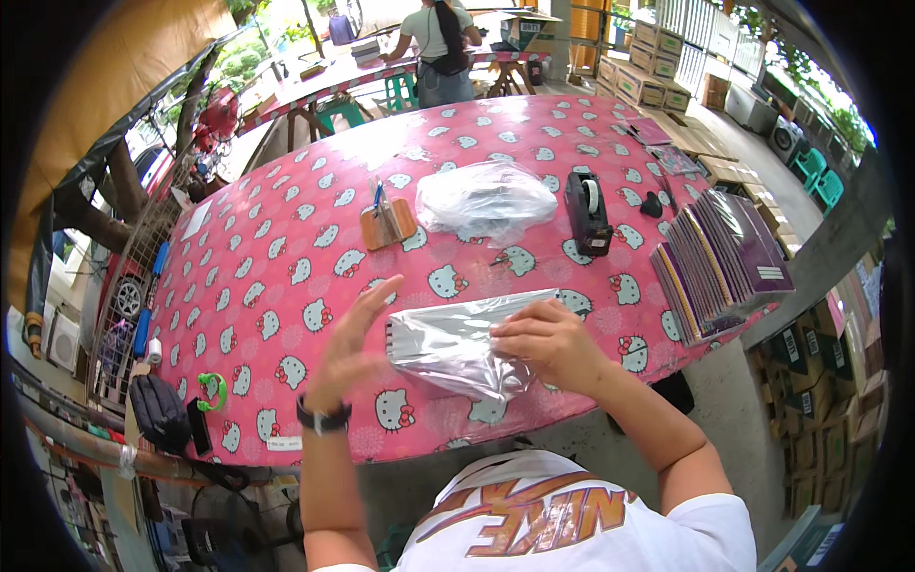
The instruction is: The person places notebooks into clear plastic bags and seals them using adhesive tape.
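A spiral notebook (440, 334) with a grey cover lies in shiny clear plastic on the table before me, its binding at the left end. My right hand (545, 336) is on its right part, fingers together and pressing on the plastic. Just left of the binding, my left hand (351, 338) is raised with its fingers apart, holding nothing, slightly blurred. Beyond the notebook lies a loose pile of clear plastic sleeves (486, 198). A black tape dispenser (588, 214) stands to the right of that pile, and a wooden pen holder (388, 225) with pens to its left.
A stack of purple notebooks (720, 262) stands at the table's right edge. A black pouch (158, 412), a phone (199, 429) and a green band (213, 392) lie at the near left. Cartons (810, 400) are piled at the right. Another person (440, 48) stands at a far table.
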{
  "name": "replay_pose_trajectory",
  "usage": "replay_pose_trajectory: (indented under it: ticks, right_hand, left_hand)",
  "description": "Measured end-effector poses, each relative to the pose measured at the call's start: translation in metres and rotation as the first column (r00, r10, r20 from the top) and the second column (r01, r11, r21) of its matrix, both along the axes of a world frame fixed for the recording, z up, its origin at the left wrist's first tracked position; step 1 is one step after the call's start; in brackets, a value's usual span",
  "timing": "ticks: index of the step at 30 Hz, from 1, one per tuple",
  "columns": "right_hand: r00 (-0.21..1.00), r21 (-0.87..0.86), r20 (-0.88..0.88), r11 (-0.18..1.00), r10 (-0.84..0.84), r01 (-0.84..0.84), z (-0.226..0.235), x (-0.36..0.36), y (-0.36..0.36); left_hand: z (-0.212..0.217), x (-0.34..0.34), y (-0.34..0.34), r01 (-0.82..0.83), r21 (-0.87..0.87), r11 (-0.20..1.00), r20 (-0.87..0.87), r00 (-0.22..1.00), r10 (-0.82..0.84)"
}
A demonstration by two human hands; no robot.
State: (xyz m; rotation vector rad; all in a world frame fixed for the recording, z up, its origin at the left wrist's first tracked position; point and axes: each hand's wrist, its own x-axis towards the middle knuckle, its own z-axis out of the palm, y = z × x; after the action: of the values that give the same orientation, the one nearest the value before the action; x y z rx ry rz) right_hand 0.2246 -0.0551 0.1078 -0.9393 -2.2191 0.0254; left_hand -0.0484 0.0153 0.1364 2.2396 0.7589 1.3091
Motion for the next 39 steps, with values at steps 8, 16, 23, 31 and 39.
replay_pose_trajectory:
  ticks: [8, 16, 23, 31, 39]
  right_hand:
    - [0.988, 0.025, -0.109, 0.994, -0.107, 0.11, 0.01, -0.003, 0.005]
    - [0.97, 0.025, -0.177, 0.985, -0.164, 0.171, 0.007, 0.002, 0.009]
    - [0.991, -0.066, -0.129, 0.998, -0.025, 0.016, 0.0, 0.005, 0.013]
    - [0.995, -0.006, 0.094, 0.999, 0.035, -0.035, 0.009, 0.002, 0.011]
    - [0.987, 0.021, 0.012, 0.987, -0.162, 0.161, 0.016, -0.015, 0.004]
  left_hand:
    - [-0.02, 0.005, 0.046, 0.087, -0.562, 0.822, -0.113, 0.977, -0.18]
    - [0.03, 0.042, 0.005, 0.448, -0.002, 0.894, -0.216, 0.873, -0.438]
    - [0.019, 0.02, 0.006, 0.136, 0.138, 0.981, -0.474, 0.879, -0.055]
    - [-0.015, 0.027, -0.016, 0.163, 0.12, 0.979, -0.261, 0.957, -0.128]
    - [-0.013, 0.031, -0.025, -0.06, 0.322, 0.945, -0.319, 0.933, 0.168]
